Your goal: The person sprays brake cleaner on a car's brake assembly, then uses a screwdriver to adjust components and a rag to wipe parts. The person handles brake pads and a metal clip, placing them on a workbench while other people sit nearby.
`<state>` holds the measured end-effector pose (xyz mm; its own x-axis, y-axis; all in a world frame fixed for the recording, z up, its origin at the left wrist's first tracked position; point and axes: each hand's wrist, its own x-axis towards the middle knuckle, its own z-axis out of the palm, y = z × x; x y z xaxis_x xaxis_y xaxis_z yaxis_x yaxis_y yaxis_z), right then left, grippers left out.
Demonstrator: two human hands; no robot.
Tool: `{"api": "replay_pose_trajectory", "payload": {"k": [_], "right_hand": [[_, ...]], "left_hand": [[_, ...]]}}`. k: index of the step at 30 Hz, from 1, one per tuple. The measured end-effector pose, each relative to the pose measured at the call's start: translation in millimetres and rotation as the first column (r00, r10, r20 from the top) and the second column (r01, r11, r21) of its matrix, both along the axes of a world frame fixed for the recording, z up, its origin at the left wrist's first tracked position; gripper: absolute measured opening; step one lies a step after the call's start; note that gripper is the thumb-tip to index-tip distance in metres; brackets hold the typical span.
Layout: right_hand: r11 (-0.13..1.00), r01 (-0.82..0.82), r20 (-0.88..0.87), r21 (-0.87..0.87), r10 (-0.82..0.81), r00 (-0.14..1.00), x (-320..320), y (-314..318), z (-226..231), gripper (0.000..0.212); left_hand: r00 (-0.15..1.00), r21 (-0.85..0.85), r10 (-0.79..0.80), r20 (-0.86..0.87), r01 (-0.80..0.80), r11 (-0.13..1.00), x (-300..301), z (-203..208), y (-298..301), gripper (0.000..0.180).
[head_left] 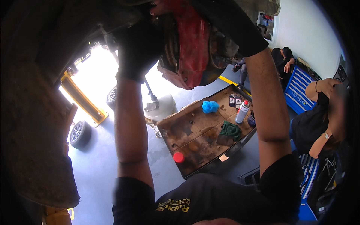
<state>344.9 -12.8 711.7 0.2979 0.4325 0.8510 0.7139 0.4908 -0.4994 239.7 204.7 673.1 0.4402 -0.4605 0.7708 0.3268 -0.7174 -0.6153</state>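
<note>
Above me, a red brake caliper (191, 48) sits over a brake disc (215, 77). My left hand (140, 48), in a black glove, is raised against the caliper's left side. Its fingers blend into the dark parts there, so their grip is hidden. My right hand (228, 22), also black-gloved, reaches up from the right across the caliper's upper part. Its fingers run out of sight near the top edge. Whether either hand grips the caliper cannot be made out.
Below stands a brown-topped tray table (202, 129) bearing a spray can (242, 111), blue crumpled glove-like material (210, 107), a dark green cloth (230, 130) and a red cap (179, 157). A wheel (80, 134) rests left. Two people are right, near a blue tool cabinet (299, 90).
</note>
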Motion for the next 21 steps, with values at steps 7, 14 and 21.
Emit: {"api": "replay_pose_trajectory", "payload": {"k": [7,14,21], "right_hand": [[0.995,0.088,0.129,-0.04,-0.082,0.988,5,0,-1,0.059],[0.965,0.26,0.056,-0.032,-0.258,0.965,-18,-24,-15,0.064],[0.891,0.41,0.027,0.197,-0.423,0.906,-15,-37,-98,0.071]], "left_hand": [[0.99,0.054,-0.139,-0.001,0.139,0.989,10,1,3,0.016],[0.981,0.008,-0.176,-0.084,0.177,0.984,6,1,13,0.016],[0.975,0.006,-0.22,-0.039,0.22,0.975,10,-13,31,0.011]]}}
